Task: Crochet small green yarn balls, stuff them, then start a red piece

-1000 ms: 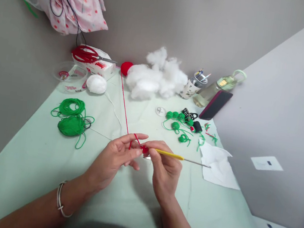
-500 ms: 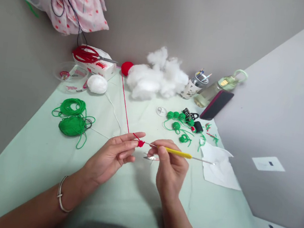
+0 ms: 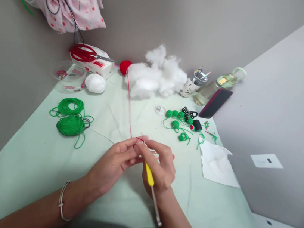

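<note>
My left hand [image 3: 112,163] is closed, pinching a small red crochet piece [image 3: 134,146] that its fingers mostly hide. Red yarn [image 3: 129,105] runs from over the left index finger back to a red yarn ball [image 3: 125,67]. In my right hand [image 3: 163,168] is a crochet hook [image 3: 149,175] with a yellow handle, its back end slanting down towards me. The hook's thin tip pokes up at the left fingertips, close to the red yarn. Both hands' fingertips meet there. Behind the right fingers lies a partly hidden tool with a red end [image 3: 173,156].
White stuffing [image 3: 157,79] is heaped at the back. Green yarn [image 3: 71,124] and a white yarn ball [image 3: 95,83] lie left; red-handled scissors [image 3: 84,53] rest on a tissue pack. Small green crocheted balls [image 3: 175,124], a phone [image 3: 215,104], a bottle [image 3: 204,95] and white paper [image 3: 217,163] are right.
My right hand has moved left against the left fingertips. The hook has swung from nearly level to steep, its back end now pointing down towards me. The red crochet piece has become mostly hidden.
</note>
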`<state>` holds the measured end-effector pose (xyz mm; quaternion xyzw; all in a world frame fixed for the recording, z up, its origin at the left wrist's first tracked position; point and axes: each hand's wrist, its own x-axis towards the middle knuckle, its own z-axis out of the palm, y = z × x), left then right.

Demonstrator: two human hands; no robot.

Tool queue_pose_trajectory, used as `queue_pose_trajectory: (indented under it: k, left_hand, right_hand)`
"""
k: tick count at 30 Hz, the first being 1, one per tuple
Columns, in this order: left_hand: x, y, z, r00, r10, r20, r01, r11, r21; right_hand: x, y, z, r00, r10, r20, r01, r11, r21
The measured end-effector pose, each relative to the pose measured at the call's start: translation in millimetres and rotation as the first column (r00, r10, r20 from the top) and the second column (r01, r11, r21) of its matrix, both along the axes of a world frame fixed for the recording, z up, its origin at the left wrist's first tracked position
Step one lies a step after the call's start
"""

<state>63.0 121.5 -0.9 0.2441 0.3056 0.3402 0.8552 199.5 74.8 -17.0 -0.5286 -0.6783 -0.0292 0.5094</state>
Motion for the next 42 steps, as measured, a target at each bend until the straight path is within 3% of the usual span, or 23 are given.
queue_pose_trajectory:
  k: [3,6,8,10,13,15,18,22,24,26,28,31,33,35,38,40,42]
  left_hand:
    - [-4.0,7.6,0.3,0.999,0.011,0.048,-0.006,0.996,-0.093]
    - [-8.5,12.6,1.7,0.997,0.078,0.007,-0.077,0.993,-0.09]
    - [-8.8,11.4,1.4,0.996,0.086,-0.033,-0.086,0.996,-0.003]
    - [-6.8,7.4,0.0,0.991,0.108,-0.083,-0.098,0.988,0.121]
    - [-2.6,1.6,-1.6,0.987,0.11,-0.12,-0.086,0.978,0.189]
    - [-1.3,1.0,-1.2,0.993,0.061,-0.1,-0.047,0.99,0.135]
    - [-2.6,4.8,1.4,0.999,0.005,-0.048,-0.002,0.998,0.06]
    - [-7.2,10.2,4.5,0.999,-0.01,-0.046,0.012,0.999,0.049]
    - [-8.5,10.5,4.0,0.997,0.017,-0.08,-0.01,0.997,0.08]
    - [-8.2,9.5,1.8,0.99,0.076,-0.117,-0.059,0.988,0.14]
    - [-6.9,8.1,-0.9,0.984,0.127,-0.128,-0.104,0.979,0.176]
    - [-5.5,7.5,-3.0,0.988,0.115,-0.098,-0.104,0.989,0.108]
    - [-6.0,8.8,-2.8,0.997,0.06,-0.049,-0.059,0.998,0.017]
    - [-7.3,10.8,-1.7,1.0,0.023,-0.005,-0.023,0.999,-0.05]
    - [-7.8,11.2,-0.1,0.999,0.032,-0.01,-0.032,0.999,-0.034]
    - [-6.0,8.6,0.1,0.998,0.052,-0.043,-0.05,0.998,0.035]
    - [-3.3,4.9,-0.3,0.996,0.061,-0.062,-0.055,0.993,0.107]
  right_hand:
    - [4.4,3.8,8.4,0.927,-0.008,-0.374,-0.032,0.994,-0.101]
    - [10.5,9.9,15.5,0.7,-0.011,-0.714,-0.161,0.972,-0.173]
    - [11.9,12.1,15.7,0.62,0.023,-0.785,-0.262,0.948,-0.179]
    - [9.9,11.4,13.0,0.717,0.047,-0.695,-0.27,0.938,-0.215]
    - [3.7,6.6,8.6,0.95,0.052,-0.309,-0.103,0.983,-0.149]
    - [1.6,4.0,7.8,0.982,0.045,-0.185,-0.052,0.998,-0.035]
    - [4.7,4.2,10.0,0.909,0.091,-0.406,-0.137,0.987,-0.085]
    - [11.3,7.6,12.6,0.654,0.094,-0.751,-0.359,0.912,-0.198]
    - [11.0,7.1,12.2,0.676,0.095,-0.731,-0.347,0.916,-0.201]
    - [8.3,4.8,10.4,0.828,0.126,-0.547,-0.267,0.946,-0.185]
    - [4.9,1.9,7.9,0.96,0.151,-0.235,-0.181,0.977,-0.113]
    - [2.1,-1.4,5.5,0.984,0.154,0.087,-0.15,0.988,-0.045]
    - [2.5,-1.8,6.8,0.99,0.141,0.026,-0.139,0.988,-0.06]
    - [3.9,-0.7,9.6,0.965,0.125,-0.229,-0.147,0.986,-0.084]
    - [5.4,3.1,13.4,0.761,0.142,-0.633,-0.259,0.961,-0.095]
    - [4.7,5.7,14.4,0.674,0.153,-0.723,-0.329,0.938,-0.108]
    - [2.8,7.3,14.9,0.719,0.14,-0.68,-0.317,0.938,-0.143]
